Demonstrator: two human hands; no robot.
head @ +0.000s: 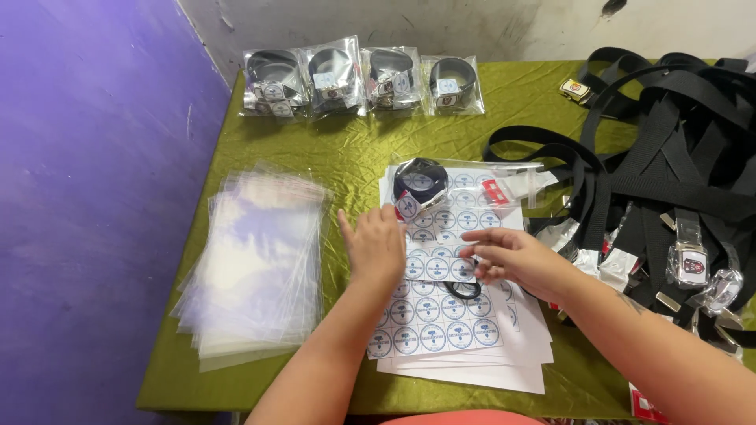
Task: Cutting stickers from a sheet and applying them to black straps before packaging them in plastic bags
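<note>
A white paper sheet of round blue-and-white stickers (pixel 441 315) lies on top of a small stack of like sheets near the front edge of the table (pixel 346 149), which is covered in an olive-green cloth. Both hands rest on this sheet. The left hand (pixel 376 248) lies flat on its left part, palm down, fingers together and pointing away from the person, holding nothing. The right hand (pixel 512 258) reaches in from the right with its fingers curled narrow, the fingertips (pixel 471 252) pinching at a row of stickers in the middle of the sheet; whether a sticker is already lifted cannot be told. A thin black loop (pixel 463 290) lies on the sheet just below that hand.

At the far end of the sheet lies a clear plastic bag holding a coiled black belt (pixel 421 185), with a round sticker on it. To the left of the sheets, a loose stack of empty clear plastic bags (pixel 256 267) is spread on the cloth. Along the back edge stands a row of four packed belts in clear bags (pixel 358 79). On the right, a big heap of loose black webbing belts with metal buckles (pixel 677 165) covers the table.
</note>
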